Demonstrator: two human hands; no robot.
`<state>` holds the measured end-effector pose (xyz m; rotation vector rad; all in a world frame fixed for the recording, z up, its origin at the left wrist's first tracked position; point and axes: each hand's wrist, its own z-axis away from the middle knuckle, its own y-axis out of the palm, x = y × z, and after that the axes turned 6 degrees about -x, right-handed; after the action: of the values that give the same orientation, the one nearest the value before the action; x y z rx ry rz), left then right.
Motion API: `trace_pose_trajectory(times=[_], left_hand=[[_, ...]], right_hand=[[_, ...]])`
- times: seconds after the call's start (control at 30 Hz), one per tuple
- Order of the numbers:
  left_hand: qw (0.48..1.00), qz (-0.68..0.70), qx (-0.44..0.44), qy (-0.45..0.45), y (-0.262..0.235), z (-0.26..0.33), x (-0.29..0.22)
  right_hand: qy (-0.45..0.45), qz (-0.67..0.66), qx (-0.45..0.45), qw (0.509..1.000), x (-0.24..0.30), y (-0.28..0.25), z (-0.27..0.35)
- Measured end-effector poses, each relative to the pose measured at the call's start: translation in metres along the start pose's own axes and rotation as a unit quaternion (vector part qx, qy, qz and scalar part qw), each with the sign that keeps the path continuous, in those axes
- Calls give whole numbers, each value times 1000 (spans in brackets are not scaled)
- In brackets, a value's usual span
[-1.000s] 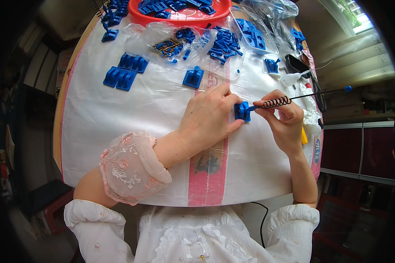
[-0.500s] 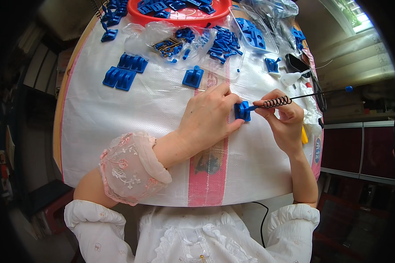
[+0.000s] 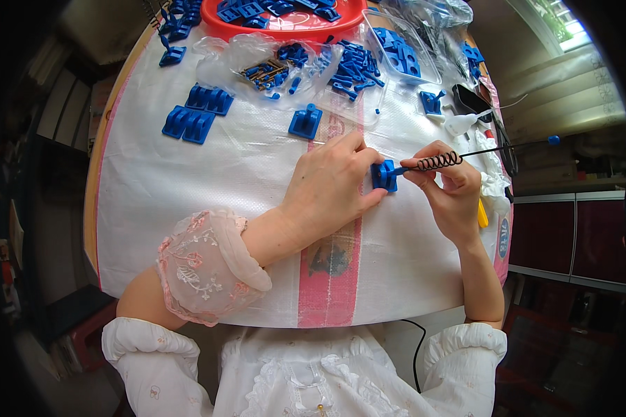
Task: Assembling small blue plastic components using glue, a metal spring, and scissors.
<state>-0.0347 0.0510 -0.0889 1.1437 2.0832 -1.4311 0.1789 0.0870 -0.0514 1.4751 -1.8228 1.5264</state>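
Your left hand (image 3: 330, 177) pinches a small blue bracket (image 3: 384, 178) between fingers and thumb, over the white sheet (image 3: 209, 177) just right of its pink stripe (image 3: 328, 278). Your right hand (image 3: 453, 191) closes thumb and forefinger on the blue stem (image 3: 399, 171) where it meets a black spring (image 3: 438, 162); the stem reaches to the bracket, and a thin black rod (image 3: 490, 149) runs out from the spring to a blue tip (image 3: 554, 140). Ahead of your left hand stands a single blue piece (image 3: 305, 123), with a cluster of blue brackets (image 3: 189, 124) farther left. Beyond lie loose blue parts (image 3: 355, 69) and a red basin (image 3: 355, 22) holding more blue pieces
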Motion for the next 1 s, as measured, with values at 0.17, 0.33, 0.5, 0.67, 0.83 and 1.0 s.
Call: trace_pose_trajectory(times=[0.17, 0.33, 0.5, 0.67, 0.83, 1.0], left_hand=[[1000, 0, 2, -1, -1, 0, 0], [1000, 2, -3, 3, 0, 0, 1], [1000, 5, -3, 5, 1, 0, 1], [1000, 3, -3, 2, -1, 0, 0], [1000, 3, -2, 2, 0, 0, 0], [1000, 0, -3, 3, 0, 0, 0]], right_hand=[[-1, 9, 4, 1000, 0, -1, 0], [-7, 4, 5, 1000, 0, -1, -1], [-7, 10, 4, 1000, 0, -1, -1], [4, 13, 32, 999, 2, -5, 0], [4, 20, 45, 999, 0, -7, 0], [0, 8, 7, 1000, 1, -2, -1]])
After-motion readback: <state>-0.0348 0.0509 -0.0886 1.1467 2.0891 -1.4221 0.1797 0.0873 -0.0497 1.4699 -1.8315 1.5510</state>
